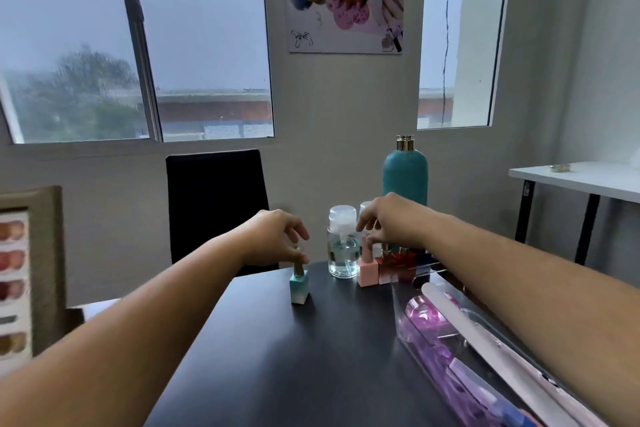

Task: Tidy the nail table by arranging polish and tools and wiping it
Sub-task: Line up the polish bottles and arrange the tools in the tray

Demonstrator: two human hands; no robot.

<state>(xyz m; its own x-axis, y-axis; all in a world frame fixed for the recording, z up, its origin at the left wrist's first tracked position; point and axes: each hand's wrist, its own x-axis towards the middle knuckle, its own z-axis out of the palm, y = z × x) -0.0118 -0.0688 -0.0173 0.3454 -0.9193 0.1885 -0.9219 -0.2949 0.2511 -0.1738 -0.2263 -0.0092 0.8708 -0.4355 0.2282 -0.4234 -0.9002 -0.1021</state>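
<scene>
A mint-green polish bottle (299,285) stands upright on the dark table (294,357), and my left hand (277,236) pinches its gold cap from above. My right hand (388,224) reaches over a row of polish bottles at the far edge, fingers on the cap of the pale pink bottle (367,270). Red bottles (398,263) stand next to it on the right. A clear pump bottle (343,246) of liquid stands between my two hands. A second clear bottle is mostly hidden behind my right hand.
A tall teal bottle (405,173) with a gold cap stands behind the row. A clear organiser tray (415,340) at the right holds a nail file (467,322) and purple tools. A black chair (216,204) faces the table. A nail colour chart (20,274) stands left.
</scene>
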